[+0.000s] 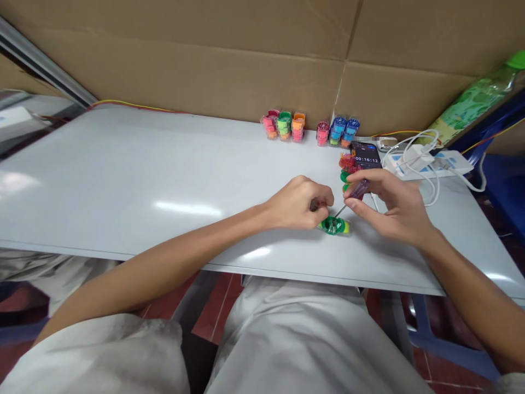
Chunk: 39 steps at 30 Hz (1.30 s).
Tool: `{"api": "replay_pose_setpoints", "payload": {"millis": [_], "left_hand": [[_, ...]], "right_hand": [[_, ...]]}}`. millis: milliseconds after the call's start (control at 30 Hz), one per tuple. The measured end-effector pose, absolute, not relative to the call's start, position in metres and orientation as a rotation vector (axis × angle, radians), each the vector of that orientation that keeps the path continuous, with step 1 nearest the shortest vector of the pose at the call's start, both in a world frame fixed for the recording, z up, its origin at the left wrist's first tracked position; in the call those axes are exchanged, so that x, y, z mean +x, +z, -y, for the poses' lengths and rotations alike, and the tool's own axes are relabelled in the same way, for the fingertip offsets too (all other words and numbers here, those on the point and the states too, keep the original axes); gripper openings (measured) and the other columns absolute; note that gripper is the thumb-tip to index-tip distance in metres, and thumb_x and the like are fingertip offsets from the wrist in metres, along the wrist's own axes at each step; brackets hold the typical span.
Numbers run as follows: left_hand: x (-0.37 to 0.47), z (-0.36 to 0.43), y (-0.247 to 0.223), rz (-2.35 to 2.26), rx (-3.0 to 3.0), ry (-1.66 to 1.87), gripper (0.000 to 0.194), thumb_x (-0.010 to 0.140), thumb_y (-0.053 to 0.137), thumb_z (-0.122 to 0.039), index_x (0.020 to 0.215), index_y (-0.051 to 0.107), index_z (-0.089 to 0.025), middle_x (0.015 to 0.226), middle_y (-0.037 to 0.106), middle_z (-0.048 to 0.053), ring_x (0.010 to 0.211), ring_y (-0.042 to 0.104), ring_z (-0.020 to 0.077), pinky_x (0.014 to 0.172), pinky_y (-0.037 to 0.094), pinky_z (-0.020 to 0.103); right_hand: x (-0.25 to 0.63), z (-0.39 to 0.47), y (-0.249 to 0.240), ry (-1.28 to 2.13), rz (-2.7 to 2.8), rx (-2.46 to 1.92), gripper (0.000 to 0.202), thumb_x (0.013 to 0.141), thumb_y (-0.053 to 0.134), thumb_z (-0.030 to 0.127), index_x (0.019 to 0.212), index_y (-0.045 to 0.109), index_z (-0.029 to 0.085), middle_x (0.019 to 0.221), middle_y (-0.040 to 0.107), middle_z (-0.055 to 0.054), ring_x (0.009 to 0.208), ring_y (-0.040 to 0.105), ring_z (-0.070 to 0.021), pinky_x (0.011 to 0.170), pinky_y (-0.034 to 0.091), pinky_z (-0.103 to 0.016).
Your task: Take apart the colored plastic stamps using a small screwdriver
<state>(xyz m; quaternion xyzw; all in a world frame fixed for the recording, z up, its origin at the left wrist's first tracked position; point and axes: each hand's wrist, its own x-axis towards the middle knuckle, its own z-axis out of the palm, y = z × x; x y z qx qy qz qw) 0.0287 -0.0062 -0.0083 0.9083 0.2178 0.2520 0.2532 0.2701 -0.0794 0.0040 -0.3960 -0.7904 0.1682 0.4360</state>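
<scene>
A small green toy-like piece with a clear part and a yellow-green end point(335, 225) lies on the white table point(123, 180). My left hand point(301, 203) is closed on its left end, fingers curled. In my right hand point(389, 205) is a screwdriver with a purplish clear handle point(360, 189), pinched between thumb and fingers. Its thin shaft slants down to the left, and the tip meets the middle of the green piece. Just beyond my right fingertips lie red and green pieces point(348, 162), partly hidden by the hand.
Several small colourful wrapped toys point(284, 126) stand in a row along the cardboard wall point(205, 65). At the right are a phone showing a timer point(366, 155), a power strip with white cables point(451, 163) and a leaning green-capped bottle point(471, 104).
</scene>
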Motion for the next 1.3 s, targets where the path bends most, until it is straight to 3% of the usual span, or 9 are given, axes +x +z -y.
{"api": "replay_pose_setpoints", "payload": {"millis": [167,433,633,833,1300], "left_hand": [[0.03,0.008,-0.006,-0.472,2.469,0.634,0.026,0.075,0.058,-0.012,0.09,0.078,-0.017,0.082,0.078,0.001,0.074,0.068,0.018,0.077,0.052,0.032],[0.032,0.013,-0.002,-0.412,2.481,0.451,0.013,0.09,0.069,-0.025,0.096,0.077,-0.016,0.088,0.073,0.004,0.088,0.063,0.0207,0.087,0.051,0.034],[0.032,0.012,-0.005,-0.387,2.493,0.468,0.016,0.09,0.072,-0.029,0.098,0.079,-0.017,0.09,0.072,0.006,0.088,0.064,0.0214,0.089,0.051,0.036],[0.031,0.011,-0.004,-0.36,2.485,0.444,0.015,0.091,0.071,-0.029,0.099,0.078,-0.017,0.091,0.073,0.005,0.089,0.065,0.0217,0.09,0.05,0.036],[0.031,0.012,-0.001,-0.383,2.545,0.446,0.016,0.091,0.071,-0.03,0.098,0.077,-0.018,0.093,0.073,0.006,0.09,0.067,0.0226,0.094,0.051,0.038]], "right_hand": [[0.27,0.081,0.011,0.472,1.897,-0.98,0.052,0.09,0.08,0.013,0.137,0.067,0.032,0.101,0.077,-0.001,0.087,0.074,-0.0209,0.082,0.063,-0.04],[0.269,0.083,0.014,0.457,1.88,-0.991,0.051,0.09,0.08,0.016,0.136,0.067,0.032,0.101,0.077,-0.001,0.089,0.076,-0.0227,0.081,0.063,-0.042],[0.271,0.083,0.011,0.424,1.991,-1.025,0.051,0.092,0.079,0.018,0.139,0.065,0.033,0.116,0.077,-0.003,0.086,0.074,-0.019,0.081,0.061,-0.038],[0.273,0.084,0.012,0.459,1.936,-1.023,0.055,0.09,0.08,0.017,0.14,0.065,0.035,0.103,0.076,0.0,0.087,0.075,-0.0213,0.084,0.062,-0.04],[0.269,0.083,0.013,0.398,2.038,-1.019,0.049,0.093,0.077,0.017,0.137,0.063,0.031,0.106,0.076,-0.002,0.086,0.072,-0.0183,0.083,0.06,-0.037]]}}
